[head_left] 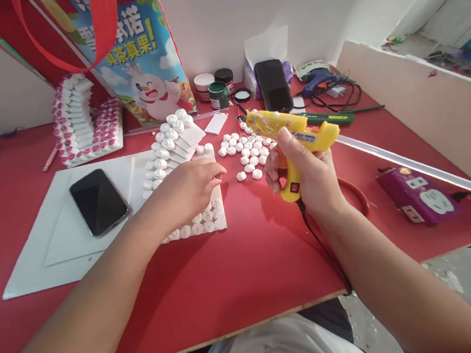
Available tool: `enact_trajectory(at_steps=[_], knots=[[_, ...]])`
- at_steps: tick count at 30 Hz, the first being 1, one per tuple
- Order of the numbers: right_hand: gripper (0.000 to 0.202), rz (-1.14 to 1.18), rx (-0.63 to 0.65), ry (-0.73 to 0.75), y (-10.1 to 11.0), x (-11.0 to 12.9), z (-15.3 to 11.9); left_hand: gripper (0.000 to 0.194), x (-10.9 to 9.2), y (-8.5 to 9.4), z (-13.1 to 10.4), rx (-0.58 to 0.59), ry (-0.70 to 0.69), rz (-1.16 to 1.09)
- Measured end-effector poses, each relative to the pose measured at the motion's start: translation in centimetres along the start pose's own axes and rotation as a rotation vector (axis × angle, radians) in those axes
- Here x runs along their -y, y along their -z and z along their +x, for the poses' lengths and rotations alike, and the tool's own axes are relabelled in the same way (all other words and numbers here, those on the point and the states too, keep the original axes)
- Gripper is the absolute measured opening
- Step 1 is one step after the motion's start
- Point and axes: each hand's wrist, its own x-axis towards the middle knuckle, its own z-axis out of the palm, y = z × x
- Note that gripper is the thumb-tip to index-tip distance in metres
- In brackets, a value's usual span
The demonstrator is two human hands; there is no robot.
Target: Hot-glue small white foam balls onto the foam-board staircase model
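Head view: over the middle of the worktop [248,264], the right hand [312,174] grips a yellow glue gun [280,122] whose cord [347,284], crossing the front edge, could snag, jerking the nozzle [240,119] against loose rosettes [254,160] or the left hand [194,185], its hold unclear, at the rosette-trimmed model [168,144] leftward.

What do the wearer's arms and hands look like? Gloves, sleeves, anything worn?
Left hand and right hand: both ungloved, with no watch, ring or bracelet visible. Forearms bare, no sleeve over either wrist. A whitish top shows at the bottom edge.
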Motion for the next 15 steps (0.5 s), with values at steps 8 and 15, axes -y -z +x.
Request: enact_trajectory(at_steps=[8,15], knots=[[0.045,-0.010,-0.001,0.004,0.1,-0.2,0.0,0.033,0.3,-1.0,2.4,-0.107,0.105,-0.413],[0.048,0.000,0.020,0.008,0.2,0.0,0.0,0.034,-0.4,-1.5,3.3,0.001,0.156,-0.311]])
